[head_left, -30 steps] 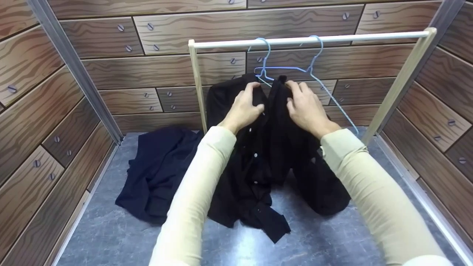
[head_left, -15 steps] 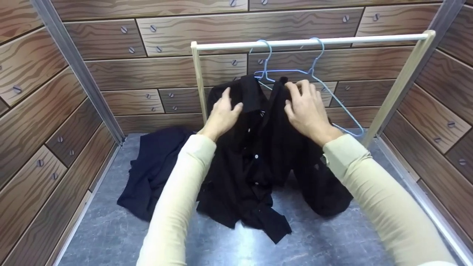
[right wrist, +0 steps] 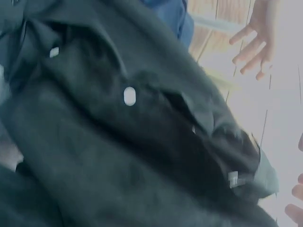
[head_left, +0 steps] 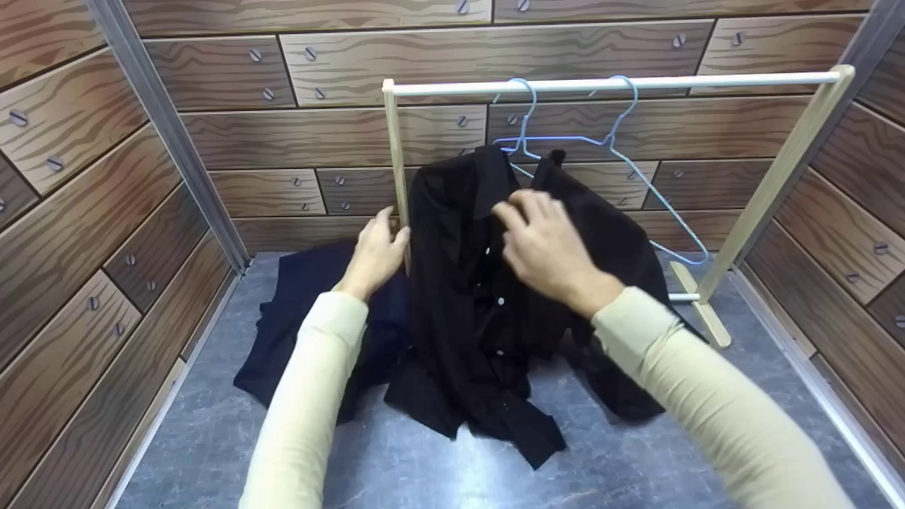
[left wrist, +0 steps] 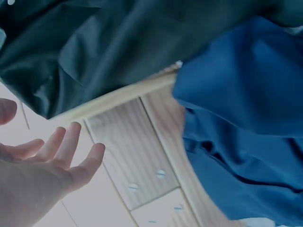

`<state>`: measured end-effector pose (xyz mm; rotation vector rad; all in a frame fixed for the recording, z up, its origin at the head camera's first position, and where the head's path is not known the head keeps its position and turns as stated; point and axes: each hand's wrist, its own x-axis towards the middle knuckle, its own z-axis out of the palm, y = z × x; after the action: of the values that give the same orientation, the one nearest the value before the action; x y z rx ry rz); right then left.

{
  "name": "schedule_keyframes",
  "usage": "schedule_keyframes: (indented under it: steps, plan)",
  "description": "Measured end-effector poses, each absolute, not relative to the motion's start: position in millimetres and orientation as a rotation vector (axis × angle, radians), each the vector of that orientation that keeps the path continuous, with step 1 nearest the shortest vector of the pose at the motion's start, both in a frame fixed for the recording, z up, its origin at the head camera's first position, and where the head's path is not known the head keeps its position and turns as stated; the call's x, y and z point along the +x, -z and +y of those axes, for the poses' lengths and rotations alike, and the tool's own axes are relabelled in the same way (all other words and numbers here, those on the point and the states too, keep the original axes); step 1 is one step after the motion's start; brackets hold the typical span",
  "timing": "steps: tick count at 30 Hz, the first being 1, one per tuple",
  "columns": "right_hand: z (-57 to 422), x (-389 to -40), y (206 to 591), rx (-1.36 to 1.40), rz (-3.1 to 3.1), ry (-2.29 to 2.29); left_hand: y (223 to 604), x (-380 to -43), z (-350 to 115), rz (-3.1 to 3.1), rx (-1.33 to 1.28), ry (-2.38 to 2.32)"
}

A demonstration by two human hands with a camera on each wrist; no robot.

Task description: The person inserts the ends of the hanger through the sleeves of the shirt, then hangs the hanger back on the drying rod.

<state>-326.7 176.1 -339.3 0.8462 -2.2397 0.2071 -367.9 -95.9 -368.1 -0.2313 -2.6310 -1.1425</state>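
A black button-up shirt (head_left: 452,283) hangs from the left blue wire hanger (head_left: 524,127), its white buttons facing me and its lower part resting on the floor. My left hand (head_left: 375,251) is beside the rack's left post, fingers extended and holding nothing; the left wrist view shows this hand (left wrist: 52,165) apart from the cloth. Over the shirt's front near the collar, my blurred right hand (head_left: 544,244) has loosely bent fingers with no cloth visibly gripped. Only fingertips of it show at the right wrist view's edge, apart from the shirt (right wrist: 142,123).
The white rod (head_left: 679,83) of a wooden rack carries a second blue hanger (head_left: 657,191) on the right. A folded navy garment (head_left: 311,304) lies on the grey floor (head_left: 205,424) at left. Wood-patterned walls (head_left: 495,56) enclose the sides and back.
My left hand has let go of the collar and moved left and down to the rack post. The right hand has left the shirt's right shoulder and moved left and down over the front.
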Motion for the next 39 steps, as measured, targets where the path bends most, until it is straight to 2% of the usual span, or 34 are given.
schedule_keyframes:
  steps: [13,39]
  plan:
    - [120.4,-307.4,390.6,1.023,-2.275,-0.206,418.7,-339.9,-146.0,-2.635,-0.082,1.151]
    - [21.1,-295.9,490.6,0.981,-2.518,-0.598,496.9,-299.1,-182.1,-3.149,0.157,0.885]
